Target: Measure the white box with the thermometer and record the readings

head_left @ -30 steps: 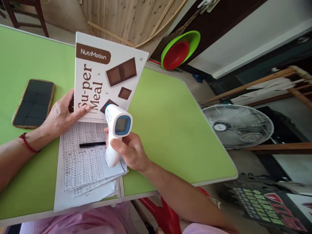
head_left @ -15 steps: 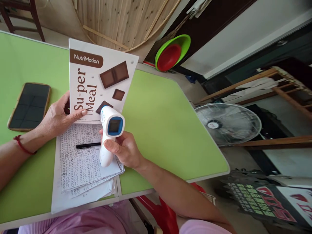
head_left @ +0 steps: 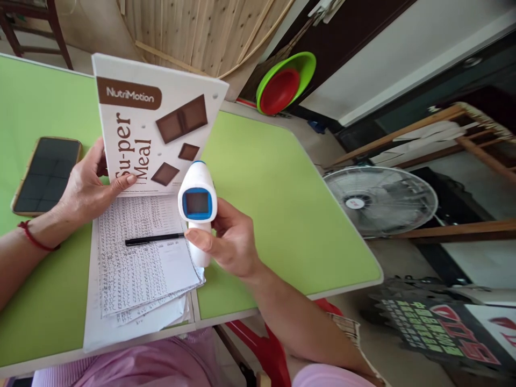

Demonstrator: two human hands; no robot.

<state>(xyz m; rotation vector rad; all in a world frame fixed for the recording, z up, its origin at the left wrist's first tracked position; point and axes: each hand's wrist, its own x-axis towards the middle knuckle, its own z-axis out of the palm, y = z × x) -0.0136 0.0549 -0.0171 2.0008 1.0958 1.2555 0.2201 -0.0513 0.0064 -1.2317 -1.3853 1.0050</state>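
My left hand (head_left: 91, 185) grips the lower left edge of a white box (head_left: 149, 115) printed "NutriMotion Su-per Meal" with brown chocolate pieces, its thumb across the front. The box stands tilted above the papers. In my right hand (head_left: 231, 236) is a white infrared thermometer (head_left: 198, 209) with a blue-framed dark screen facing me, fingers wrapped round its handle. It is just right of the box's lower corner. Below lie handwritten sheets (head_left: 133, 279) in a stack, with a black pen (head_left: 153, 239) across them.
A dark-screened phone (head_left: 46, 174) lies left of my left hand on the green table (head_left: 274, 215). Beyond the table's right edge are a fan (head_left: 382, 201) and a wooden rack (head_left: 403, 140). Green and red basins (head_left: 280, 91) lean at the back near a round wooden board (head_left: 201, 32).
The thermometer in my right hand has moved to the right and slightly up, uncovering a printed chocolate piece. My left hand has shifted the box a little to the left and turned it.
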